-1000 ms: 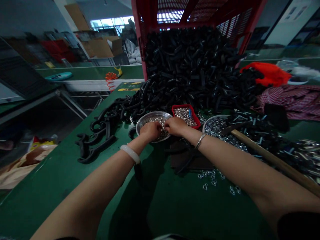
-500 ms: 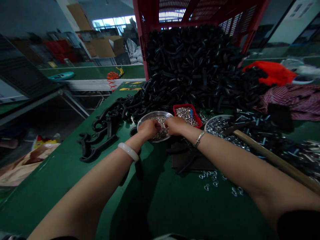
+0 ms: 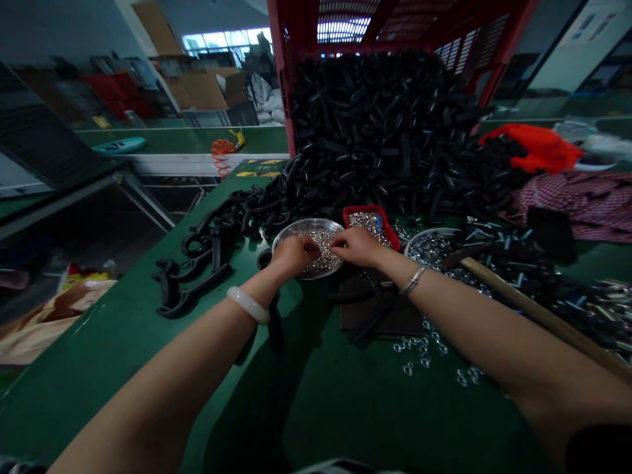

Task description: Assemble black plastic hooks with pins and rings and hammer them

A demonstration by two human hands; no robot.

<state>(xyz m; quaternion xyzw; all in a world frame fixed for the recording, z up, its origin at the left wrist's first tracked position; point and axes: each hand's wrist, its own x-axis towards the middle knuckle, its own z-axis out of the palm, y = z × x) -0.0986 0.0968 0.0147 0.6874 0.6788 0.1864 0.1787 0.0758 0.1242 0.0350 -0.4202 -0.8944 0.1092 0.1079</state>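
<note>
Both hands are over a round metal bowl [image 3: 291,229] filled with small shiny metal parts [image 3: 322,253]. My left hand [image 3: 295,254] is at the bowl's left side, its fingers pinched; what is between them is too small to make out. At the right rim, my right hand [image 3: 360,246] also has thumb and fingers pressed together, with any held part too tiny to name. Just behind that hand stands a red tray [image 3: 392,237] of small metal pins. Under my right wrist lies a dark flat block [image 3: 350,315] with black-handled pliers [image 3: 372,319] on it.
A red crate [image 3: 282,85] spills a heap of black curved parts [image 3: 385,131] across the back. To the right are a bowl of metal fittings [image 3: 428,247] and a wooden-handled hammer [image 3: 513,289]. Small metal rings [image 3: 419,349] lie near my right forearm. Black parts [image 3: 172,296] sit at left.
My right hand has shifted slightly right and its fingertips now show in a pinch. The left hand stays at the bowl, almost unmoved.
</note>
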